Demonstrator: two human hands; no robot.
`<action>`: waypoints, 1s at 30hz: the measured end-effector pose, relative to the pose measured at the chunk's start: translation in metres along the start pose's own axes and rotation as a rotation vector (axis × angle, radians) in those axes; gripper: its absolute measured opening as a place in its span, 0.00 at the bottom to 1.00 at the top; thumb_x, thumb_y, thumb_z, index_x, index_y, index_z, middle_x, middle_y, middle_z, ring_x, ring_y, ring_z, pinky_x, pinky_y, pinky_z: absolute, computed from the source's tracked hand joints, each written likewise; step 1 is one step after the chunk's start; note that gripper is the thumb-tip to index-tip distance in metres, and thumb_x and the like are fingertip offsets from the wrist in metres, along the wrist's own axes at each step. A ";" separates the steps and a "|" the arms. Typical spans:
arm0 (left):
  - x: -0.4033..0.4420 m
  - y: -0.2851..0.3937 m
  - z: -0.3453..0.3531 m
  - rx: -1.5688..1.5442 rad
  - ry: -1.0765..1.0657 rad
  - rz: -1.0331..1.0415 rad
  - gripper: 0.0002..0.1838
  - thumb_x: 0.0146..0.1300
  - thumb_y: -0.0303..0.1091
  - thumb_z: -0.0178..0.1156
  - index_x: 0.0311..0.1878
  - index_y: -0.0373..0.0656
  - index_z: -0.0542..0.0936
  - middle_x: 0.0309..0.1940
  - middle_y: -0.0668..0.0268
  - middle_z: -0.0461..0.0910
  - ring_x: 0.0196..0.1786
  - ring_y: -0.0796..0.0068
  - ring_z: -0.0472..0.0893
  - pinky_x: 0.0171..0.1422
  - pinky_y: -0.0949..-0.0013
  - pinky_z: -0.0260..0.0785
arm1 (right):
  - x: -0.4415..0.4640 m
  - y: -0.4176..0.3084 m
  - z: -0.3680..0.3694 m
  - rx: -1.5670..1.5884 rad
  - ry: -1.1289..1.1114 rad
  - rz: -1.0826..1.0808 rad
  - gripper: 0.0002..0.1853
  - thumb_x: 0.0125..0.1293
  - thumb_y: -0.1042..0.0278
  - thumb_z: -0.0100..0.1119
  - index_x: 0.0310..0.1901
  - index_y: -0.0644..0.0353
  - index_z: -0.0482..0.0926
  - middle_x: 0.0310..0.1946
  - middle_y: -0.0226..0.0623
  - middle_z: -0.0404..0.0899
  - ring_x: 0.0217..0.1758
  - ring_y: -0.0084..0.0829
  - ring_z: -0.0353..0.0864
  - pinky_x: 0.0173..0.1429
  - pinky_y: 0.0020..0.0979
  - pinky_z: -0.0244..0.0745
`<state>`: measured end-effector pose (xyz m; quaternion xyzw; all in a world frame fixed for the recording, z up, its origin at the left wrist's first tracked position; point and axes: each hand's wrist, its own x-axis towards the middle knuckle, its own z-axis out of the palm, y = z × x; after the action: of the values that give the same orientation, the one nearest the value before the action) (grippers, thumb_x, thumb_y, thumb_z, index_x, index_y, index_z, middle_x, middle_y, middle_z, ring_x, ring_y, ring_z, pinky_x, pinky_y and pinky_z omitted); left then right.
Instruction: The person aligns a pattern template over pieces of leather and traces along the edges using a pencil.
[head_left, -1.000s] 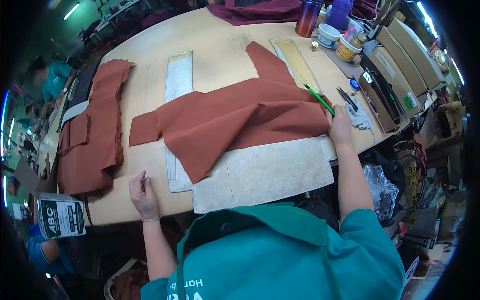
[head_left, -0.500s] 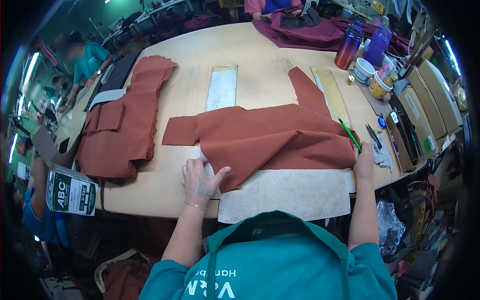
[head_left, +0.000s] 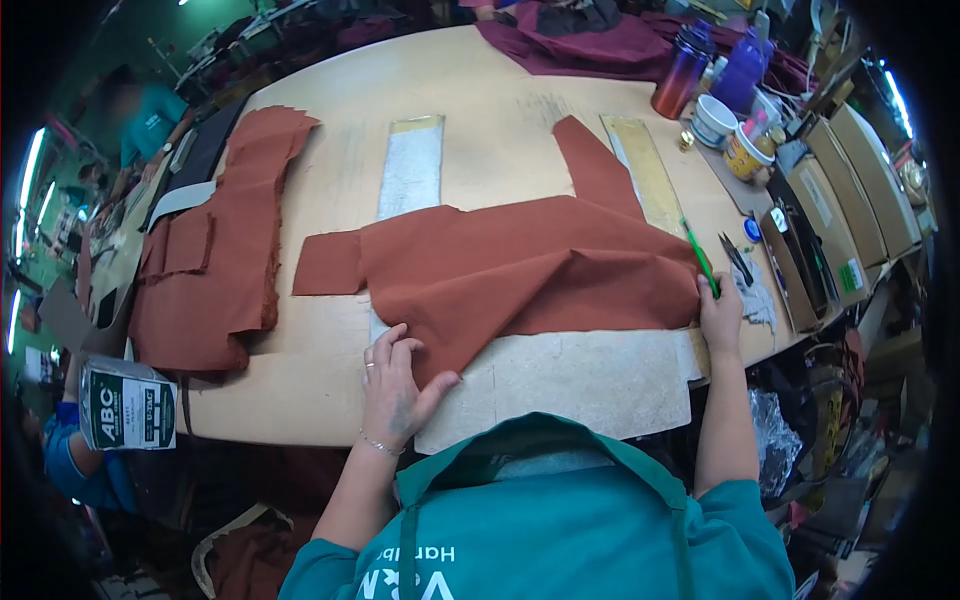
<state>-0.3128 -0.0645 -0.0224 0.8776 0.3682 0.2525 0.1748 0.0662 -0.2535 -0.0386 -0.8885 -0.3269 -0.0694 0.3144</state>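
A rust-brown fabric piece [head_left: 480, 260] lies folded and creased across the table in front of me. At its lower left edge rests my left hand [head_left: 395, 385], fingers bent over the cloth and thumb spread apart from them. My right hand [head_left: 722, 315] is closed on a green pencil [head_left: 702, 262] at the fabric's right end, its fingertips touching the cloth there. Under the fabric's lower edge, a pale grey-white board [head_left: 560, 380] sticks out toward me.
A stack of rust-brown cut pieces [head_left: 205, 290] lies left, near a glue can [head_left: 128, 403]. Two strip-shaped panels [head_left: 412, 165] are on the table. At right are scissors [head_left: 737, 260], tubs [head_left: 714, 122], bottles [head_left: 684, 70] and cardboard boxes [head_left: 825, 190]. Another person [head_left: 150, 120] is at far left.
My left fingers have moved from beside the fabric's edge onto its corner. The pencil in my right hand stands slightly steeper. The whole view has shifted a little.
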 end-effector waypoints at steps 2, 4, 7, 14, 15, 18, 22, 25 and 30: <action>-0.004 0.010 -0.005 0.100 -0.082 0.064 0.13 0.49 0.37 0.64 0.35 0.42 0.75 0.47 0.56 0.68 0.50 0.54 0.66 0.54 0.57 0.60 | 0.003 -0.008 -0.011 0.545 -0.090 0.316 0.06 0.61 0.70 0.55 0.33 0.64 0.72 0.26 0.33 0.76 0.27 0.21 0.74 0.29 0.24 0.67; -0.006 -0.003 0.003 0.057 -0.040 0.065 0.10 0.50 0.34 0.62 0.35 0.43 0.76 0.45 0.59 0.70 0.48 0.57 0.68 0.51 0.59 0.62 | 0.003 -0.006 -0.016 0.952 -0.051 0.343 0.07 0.61 0.70 0.55 0.34 0.65 0.73 0.26 0.30 0.76 0.27 0.17 0.73 0.29 0.20 0.67; -0.001 -0.014 0.010 0.081 0.005 0.075 0.06 0.53 0.30 0.59 0.34 0.43 0.75 0.41 0.63 0.73 0.45 0.60 0.70 0.48 0.61 0.63 | -0.002 -0.004 -0.022 0.731 -0.200 0.360 0.08 0.59 0.73 0.56 0.38 0.67 0.72 0.25 0.31 0.76 0.25 0.18 0.72 0.28 0.18 0.65; 0.001 0.006 -0.002 0.088 -0.017 0.023 0.16 0.46 0.39 0.66 0.37 0.44 0.76 0.46 0.59 0.69 0.49 0.56 0.67 0.52 0.60 0.62 | -0.005 0.008 -0.011 0.707 -0.301 0.408 0.09 0.58 0.75 0.57 0.40 0.67 0.72 0.22 0.30 0.76 0.21 0.17 0.70 0.26 0.18 0.63; -0.001 0.007 -0.003 0.106 -0.050 0.020 0.17 0.44 0.40 0.67 0.38 0.44 0.76 0.47 0.59 0.69 0.49 0.55 0.67 0.52 0.60 0.62 | -0.008 0.007 -0.014 0.718 -0.317 0.406 0.09 0.58 0.75 0.56 0.40 0.66 0.72 0.23 0.30 0.76 0.21 0.17 0.70 0.26 0.18 0.63; -0.002 0.001 -0.002 0.097 -0.094 -0.032 0.13 0.45 0.31 0.64 0.36 0.43 0.76 0.44 0.58 0.70 0.48 0.56 0.68 0.51 0.61 0.63 | -0.015 0.012 -0.020 0.774 -0.308 0.402 0.10 0.58 0.75 0.56 0.41 0.67 0.72 0.24 0.29 0.76 0.22 0.16 0.70 0.26 0.18 0.63; 0.003 -0.013 -0.001 -0.003 -0.010 0.032 0.12 0.41 0.18 0.56 0.34 0.40 0.75 0.40 0.58 0.71 0.45 0.58 0.70 0.49 0.63 0.64 | -0.026 0.015 -0.031 0.856 -0.252 0.428 0.11 0.57 0.74 0.57 0.42 0.66 0.73 0.27 0.28 0.75 0.23 0.15 0.69 0.25 0.16 0.61; 0.000 -0.013 -0.025 -0.068 0.202 0.100 0.14 0.38 0.14 0.54 0.32 0.38 0.75 0.39 0.57 0.72 0.42 0.58 0.71 0.45 0.65 0.66 | -0.037 -0.005 -0.073 0.743 -0.349 0.397 0.12 0.57 0.72 0.57 0.42 0.66 0.73 0.27 0.28 0.74 0.23 0.14 0.67 0.23 0.15 0.58; -0.013 0.004 -0.122 0.090 0.461 0.245 0.10 0.42 0.18 0.60 0.31 0.40 0.75 0.37 0.58 0.73 0.42 0.61 0.74 0.46 0.64 0.69 | -0.066 -0.059 -0.160 1.100 -0.036 0.309 0.22 0.47 0.80 0.57 0.47 0.69 0.68 0.29 0.33 0.74 0.29 0.21 0.75 0.37 0.20 0.70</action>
<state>-0.3884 -0.0621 0.0745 0.8417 0.2999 0.4487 0.0152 -0.0083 -0.3508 0.0963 -0.6326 -0.1865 0.1729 0.7315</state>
